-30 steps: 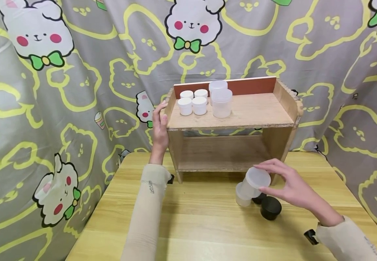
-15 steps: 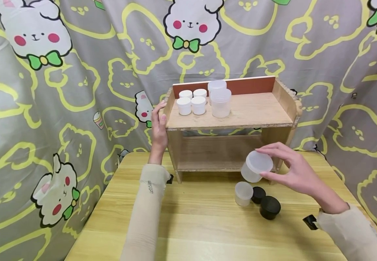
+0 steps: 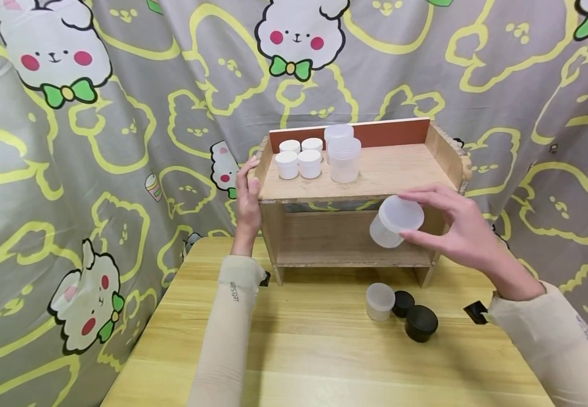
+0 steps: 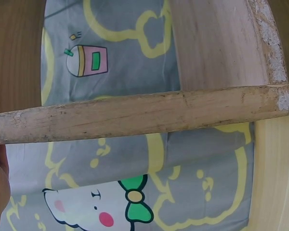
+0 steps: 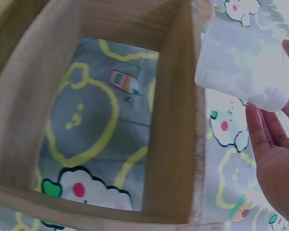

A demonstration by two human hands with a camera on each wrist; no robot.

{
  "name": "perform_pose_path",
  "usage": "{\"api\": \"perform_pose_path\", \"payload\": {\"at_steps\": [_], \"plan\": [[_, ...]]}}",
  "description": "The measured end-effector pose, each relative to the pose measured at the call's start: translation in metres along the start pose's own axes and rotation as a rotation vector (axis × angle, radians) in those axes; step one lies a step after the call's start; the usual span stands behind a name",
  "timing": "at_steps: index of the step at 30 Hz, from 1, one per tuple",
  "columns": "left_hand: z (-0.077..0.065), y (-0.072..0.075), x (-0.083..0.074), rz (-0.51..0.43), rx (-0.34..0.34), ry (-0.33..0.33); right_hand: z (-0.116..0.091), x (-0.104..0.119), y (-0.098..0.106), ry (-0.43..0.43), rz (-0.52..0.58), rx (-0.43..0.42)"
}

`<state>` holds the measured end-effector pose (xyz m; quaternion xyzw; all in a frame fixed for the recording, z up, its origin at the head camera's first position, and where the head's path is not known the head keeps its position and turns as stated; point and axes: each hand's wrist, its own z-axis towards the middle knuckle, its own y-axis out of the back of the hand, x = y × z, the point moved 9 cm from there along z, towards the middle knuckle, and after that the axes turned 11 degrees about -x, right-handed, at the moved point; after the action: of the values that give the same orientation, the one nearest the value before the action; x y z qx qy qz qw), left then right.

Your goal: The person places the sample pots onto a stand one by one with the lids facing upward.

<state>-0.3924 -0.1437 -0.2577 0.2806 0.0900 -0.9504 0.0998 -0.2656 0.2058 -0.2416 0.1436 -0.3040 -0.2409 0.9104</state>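
My right hand (image 3: pixel 452 223) pinches a translucent lidded jar (image 3: pixel 392 221) by its lid, raised and tilted in front of the wooden shelf's lower opening. In the right wrist view, thumb and fingers hold that jar (image 5: pixel 236 62) at its lid end. My left hand (image 3: pixel 248 198) rests against the left side panel of the two-tier wooden shelf (image 3: pixel 360 199), fingers up along its outer edge. On the top tier, several small white jars (image 3: pixel 288 165) stand at the left, beside two larger translucent jars (image 3: pixel 345 161), one behind the other.
On the wooden table (image 3: pixel 314 350), in front of the shelf's right side, stand a smaller translucent jar (image 3: pixel 380 302), a small black jar (image 3: pixel 403 304) and a larger black jar (image 3: pixel 421 323). A patterned curtain (image 3: pixel 172 73) hangs close behind and at both sides.
My right hand has lifted the translucent jar from beside the smaller jars on the table up to just below the top tier's front edge. My left hand stays on the side panel.
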Motion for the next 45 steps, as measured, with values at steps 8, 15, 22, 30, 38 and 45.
{"api": "perform_pose_path", "payload": {"at_steps": [8,15,22,30,38,45], "plan": [[0.001,0.000,0.000,0.003,-0.004,-0.005,0.032,0.003,0.014,-0.019,0.079,-0.080],[0.002,0.000,-0.002,-0.003,0.000,-0.014,0.057,-0.006,0.014,-0.074,0.088,-0.138],[0.002,-0.001,0.000,-0.002,0.001,-0.005,0.077,-0.015,0.010,-0.106,0.023,-0.163],[0.001,0.001,0.017,0.017,-0.001,-0.002,0.102,-0.033,0.008,-0.223,-0.026,-0.207],[0.000,-0.002,0.005,-0.004,-0.002,-0.014,0.123,-0.044,-0.003,-0.255,-0.178,-0.160],[0.001,0.000,-0.002,-0.008,-0.003,-0.019,0.143,-0.053,-0.012,-0.305,-0.206,-0.148]]}}
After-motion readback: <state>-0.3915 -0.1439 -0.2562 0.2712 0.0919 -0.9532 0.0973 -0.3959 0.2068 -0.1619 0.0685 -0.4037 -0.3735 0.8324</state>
